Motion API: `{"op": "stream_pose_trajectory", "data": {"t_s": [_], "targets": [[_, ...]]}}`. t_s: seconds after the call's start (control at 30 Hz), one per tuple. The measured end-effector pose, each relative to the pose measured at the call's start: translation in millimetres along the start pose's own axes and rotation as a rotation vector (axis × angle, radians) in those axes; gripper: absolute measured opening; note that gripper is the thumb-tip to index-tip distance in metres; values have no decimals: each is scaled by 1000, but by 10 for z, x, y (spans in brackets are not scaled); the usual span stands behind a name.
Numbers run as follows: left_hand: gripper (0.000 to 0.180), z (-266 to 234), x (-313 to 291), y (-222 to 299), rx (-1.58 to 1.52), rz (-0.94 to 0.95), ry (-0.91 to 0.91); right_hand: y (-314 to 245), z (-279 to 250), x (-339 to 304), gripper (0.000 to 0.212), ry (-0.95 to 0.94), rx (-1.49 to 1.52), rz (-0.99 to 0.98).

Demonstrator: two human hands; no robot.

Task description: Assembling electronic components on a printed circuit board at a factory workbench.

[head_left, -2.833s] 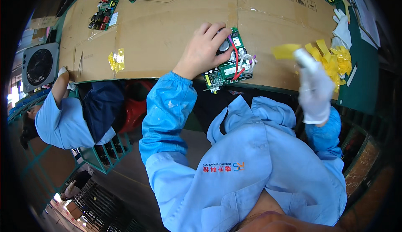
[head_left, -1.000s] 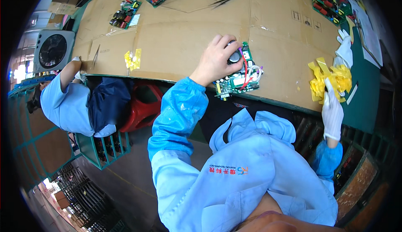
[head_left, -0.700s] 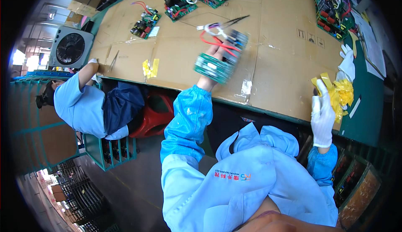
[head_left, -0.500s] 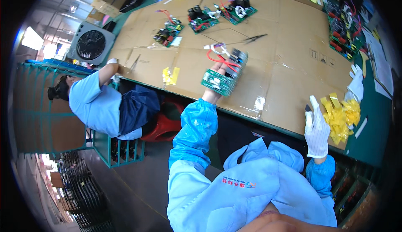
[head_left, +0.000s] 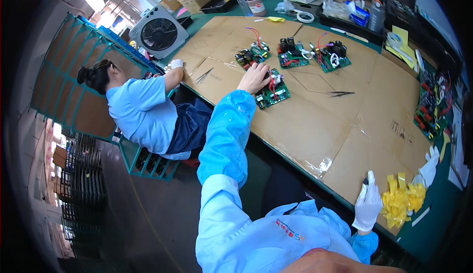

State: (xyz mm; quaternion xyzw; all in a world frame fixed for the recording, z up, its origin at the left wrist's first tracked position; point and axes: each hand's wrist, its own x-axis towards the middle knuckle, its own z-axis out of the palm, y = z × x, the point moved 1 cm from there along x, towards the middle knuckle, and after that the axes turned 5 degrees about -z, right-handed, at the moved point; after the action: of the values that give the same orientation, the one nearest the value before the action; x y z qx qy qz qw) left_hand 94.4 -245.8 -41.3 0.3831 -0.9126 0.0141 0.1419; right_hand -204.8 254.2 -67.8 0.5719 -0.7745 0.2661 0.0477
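Observation:
My bare left hand [head_left: 253, 79] reaches far over the table, its fingers curled onto the far-left edge of a green circuit board [head_left: 280, 93]. Red wires, a white cable and dark components sit on this board, which rests low over the cardboard; my fingers hide part of it. At the near right table edge is my right hand [head_left: 368, 207] in a white striped glove. Its fingers stretch forward. Something small and dark shows at the thumb tip, too small to name. Beside this hand lies a heap of yellow tape pieces [head_left: 397, 204].
Beyond my left hand stand several circuit boards [head_left: 293, 53]. Tweezers [head_left: 341, 94] lie mid-table on the cardboard sheet [head_left: 315, 130]. More boards [head_left: 432, 105] are stacked at right, near a loose white glove [head_left: 429, 167]. A co-worker [head_left: 143, 110] sits at left near a fan [head_left: 158, 34].
My left hand has carried the circuit board away from me, from above the near edge down toward the other boards. The view has turned and shifted. My right hand stays by the yellow tape.

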Motion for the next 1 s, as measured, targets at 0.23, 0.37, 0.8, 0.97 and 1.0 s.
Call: {"op": "stream_pose_trajectory", "data": {"t_s": [0.23,0.37,0.8,0.97,1.0], "targets": [[31,110,409,25,-562,-368,616,-18,-58,3,43,23,-35,-3],[25,-378,480,1404,-415,-8,517,83,-81,92,46,12,-112,46],[36,587,1972,5123,-517,805,173,206,-120,-40,47,31,-128,-10],[58,1022,2406,5818,-372,597,145,226,-109,-48,45,61,-57,-49],[63,1109,2425,5885,-363,528,102,233,-80,-52,45,65,-42,-50]]}}
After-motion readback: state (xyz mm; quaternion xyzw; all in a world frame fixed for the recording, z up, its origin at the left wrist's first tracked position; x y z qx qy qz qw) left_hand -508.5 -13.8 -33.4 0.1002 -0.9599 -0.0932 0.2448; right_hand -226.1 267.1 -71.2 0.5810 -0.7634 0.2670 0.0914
